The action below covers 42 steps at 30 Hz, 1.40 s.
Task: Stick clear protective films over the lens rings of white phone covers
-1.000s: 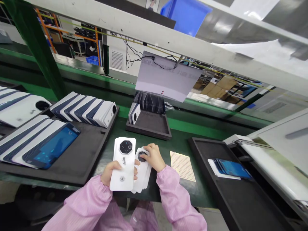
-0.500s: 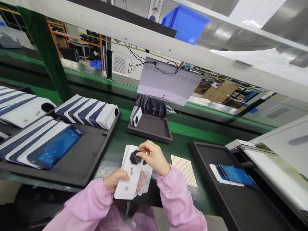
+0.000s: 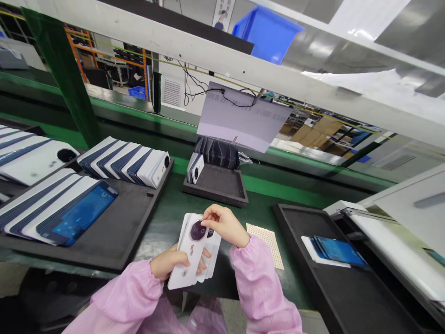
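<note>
My left hand [image 3: 174,262] is closed around a small fanned stack of white phone back panels [image 3: 186,260], thumb on the front one and fingertips showing behind it. The front panel has a dark octagonal camera patch [image 3: 198,230] near its top and small dark lettering below. My right hand [image 3: 224,225] is closed in a pinch at the upper right edge of this patch; whether something small is between the fingertips I cannot make out. Right of the hands, a cream sheet [image 3: 266,243] with rows of tiny reddish dots lies on the green bench.
At left, a black tray [image 3: 135,218] bears rows of white and blue panels [image 3: 121,160]. A smaller black tray [image 3: 222,183] with dark and white panels stands ahead. At right, a long black tray [image 3: 365,292] holds blue-faced panels [image 3: 339,250]. A monitor [image 3: 243,118] hangs above.
The front panel has tilted a little, and its camera patch now looks purplish. Both hands have shifted slightly right, with the right fingertips still at the patch.
</note>
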Available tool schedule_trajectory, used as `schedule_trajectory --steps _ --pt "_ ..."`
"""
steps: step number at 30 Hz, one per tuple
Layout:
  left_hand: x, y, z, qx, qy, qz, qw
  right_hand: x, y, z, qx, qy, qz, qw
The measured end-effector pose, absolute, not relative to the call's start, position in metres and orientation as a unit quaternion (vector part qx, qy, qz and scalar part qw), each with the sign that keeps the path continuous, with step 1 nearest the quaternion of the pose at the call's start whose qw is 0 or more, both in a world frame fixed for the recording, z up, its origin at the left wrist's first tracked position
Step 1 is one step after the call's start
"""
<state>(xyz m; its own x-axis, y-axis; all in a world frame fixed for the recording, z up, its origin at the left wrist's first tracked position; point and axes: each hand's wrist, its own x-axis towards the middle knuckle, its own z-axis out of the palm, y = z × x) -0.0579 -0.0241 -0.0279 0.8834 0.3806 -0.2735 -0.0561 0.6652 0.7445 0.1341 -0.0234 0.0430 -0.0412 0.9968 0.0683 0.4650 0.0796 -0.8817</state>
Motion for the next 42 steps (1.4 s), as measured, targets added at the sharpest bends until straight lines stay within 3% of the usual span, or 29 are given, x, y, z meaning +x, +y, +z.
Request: schedule_trajectory --steps 17,24,27,30,34,42 --pt "-0.056 -0.024 -0.028 0.385 0.220 0.120 0.888 0.138 -0.025 0.046 -0.580 -0.653 0.327 0.361" --pt "-0.057 -0.022 -0.031 0.335 0.203 0.129 0.911 0.120 -0.054 0.056 -0.530 -0.764 0.165 0.330" --pt "-0.059 -0.019 -0.031 0.301 0.177 0.121 0.929 0.126 -0.072 0.066 -0.427 -0.807 0.273 0.302" --pt "-0.061 -0.018 -0.029 0.277 0.140 0.108 0.945 0.149 -0.070 0.065 -0.374 -0.715 0.438 0.396" --pt "-0.063 -0.017 -0.027 0.253 0.095 0.090 0.959 0.174 -0.041 0.034 -0.431 -0.477 0.424 0.638" --pt "-0.060 -0.015 -0.025 0.242 0.095 0.067 0.963 0.172 -0.019 -0.005 -0.471 -0.376 0.448 0.660"
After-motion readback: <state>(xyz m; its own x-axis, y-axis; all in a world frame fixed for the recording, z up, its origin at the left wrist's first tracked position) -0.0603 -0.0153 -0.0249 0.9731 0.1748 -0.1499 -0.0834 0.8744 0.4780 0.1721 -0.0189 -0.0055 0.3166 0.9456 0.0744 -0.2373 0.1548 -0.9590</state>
